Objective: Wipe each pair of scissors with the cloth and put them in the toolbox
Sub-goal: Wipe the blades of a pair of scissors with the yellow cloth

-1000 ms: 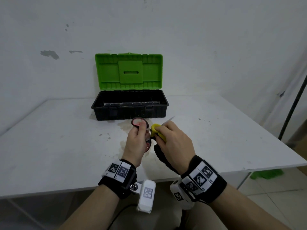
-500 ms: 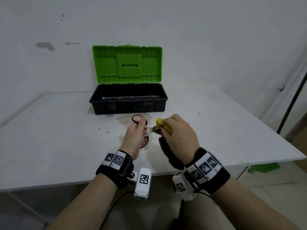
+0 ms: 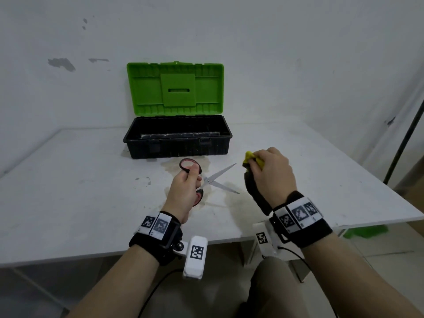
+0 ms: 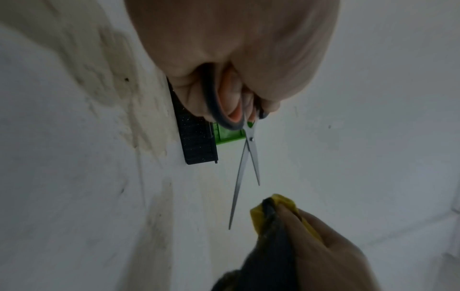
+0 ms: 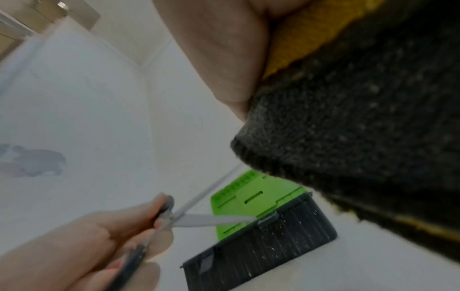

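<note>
Red-and-black-handled steel scissors (image 3: pixel 207 180) sit in the left hand (image 3: pixel 183 191), fingers curled through the handle loops, blades spread apart in a V and pointing right, held above the white table (image 3: pixel 68 191). Right hand (image 3: pixel 270 175) pinches a bunched yellow-and-dark-grey cloth (image 3: pixel 251 160) just beside the blade tips, not touching them. Black plastic toolbox with upright green lid (image 3: pixel 176 136) stands open near the wall, behind both hands. Brownish stain (image 3: pixel 171 167) on the table under the scissors.
</note>
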A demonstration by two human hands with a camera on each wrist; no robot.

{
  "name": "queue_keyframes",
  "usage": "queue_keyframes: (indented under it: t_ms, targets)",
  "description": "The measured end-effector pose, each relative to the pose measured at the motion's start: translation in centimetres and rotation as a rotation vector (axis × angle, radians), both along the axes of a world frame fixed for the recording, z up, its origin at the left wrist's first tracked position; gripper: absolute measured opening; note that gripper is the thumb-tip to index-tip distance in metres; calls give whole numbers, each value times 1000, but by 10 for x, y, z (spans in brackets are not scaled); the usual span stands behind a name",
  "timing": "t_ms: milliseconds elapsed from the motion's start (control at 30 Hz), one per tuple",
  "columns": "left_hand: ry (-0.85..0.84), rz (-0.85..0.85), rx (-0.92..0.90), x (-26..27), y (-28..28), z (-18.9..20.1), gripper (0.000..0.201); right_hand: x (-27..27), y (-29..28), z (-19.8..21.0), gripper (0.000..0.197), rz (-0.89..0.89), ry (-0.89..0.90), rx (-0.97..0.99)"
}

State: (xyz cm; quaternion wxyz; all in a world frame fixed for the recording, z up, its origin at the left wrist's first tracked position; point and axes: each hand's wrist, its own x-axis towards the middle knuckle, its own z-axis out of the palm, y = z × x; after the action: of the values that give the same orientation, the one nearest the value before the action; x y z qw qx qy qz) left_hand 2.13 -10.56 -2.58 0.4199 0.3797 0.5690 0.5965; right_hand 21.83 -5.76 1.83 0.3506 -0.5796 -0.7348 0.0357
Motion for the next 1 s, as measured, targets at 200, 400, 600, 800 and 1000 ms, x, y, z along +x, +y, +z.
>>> queue_keyframes:
  t_ms: [200, 400, 600, 800, 1000]
  targets:
    - [-8, -12, -3, 10, 3, 3, 36, -34, -47, -3, 20, 260, -63, 87]
    - [-45, -11, 27, 8, -3, 3, 36, -39, -31, -19, 21, 200, -75, 30]
    - [-87, 40, -36, 0, -1, -4, 34, -16, -12, -2, 20, 95, 8, 9]
    - [-67, 67, -44, 11, 1, -7, 34, -45, -44, 0, 22, 276, 11, -6]
    - [97, 11, 67, 13, -2, -15, 50, -74, -47, -11, 27, 194, -195, -216]
